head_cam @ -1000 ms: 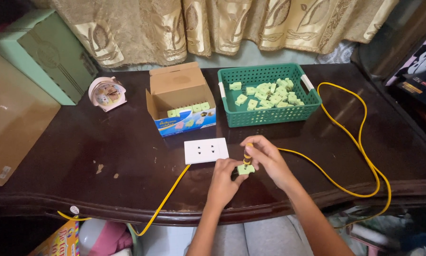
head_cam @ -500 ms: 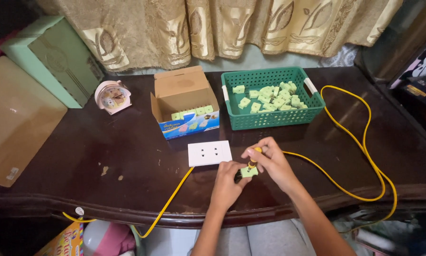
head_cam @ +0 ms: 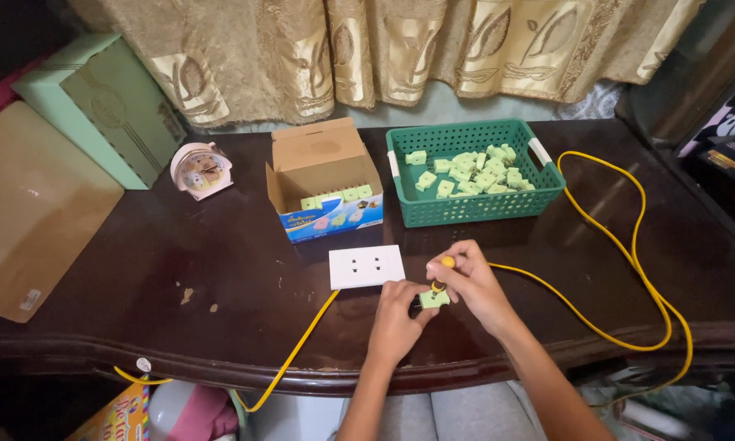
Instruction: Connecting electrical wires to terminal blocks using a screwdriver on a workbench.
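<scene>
Table (head_cam: 138, 269): dark polished wood, glossy, small pale chips near front-left edge.
Curtain (head_cam: 367, 49): beige-gold, leaf pattern, hanging behind table's far edge.
Wall: pale strip visible beneath curtain hem.
Left edge: flat brown cardboard (head_cam: 32, 220), mint-green box (head_cam: 98, 106) leaning.
Light: soft, even, faint reflections on tabletop.

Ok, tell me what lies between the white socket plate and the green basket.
In the head view, only bare dark table lies between the white socket plate and the green basket; nothing rests there.

bare forearms, no sleeves, grey trousers
</scene>
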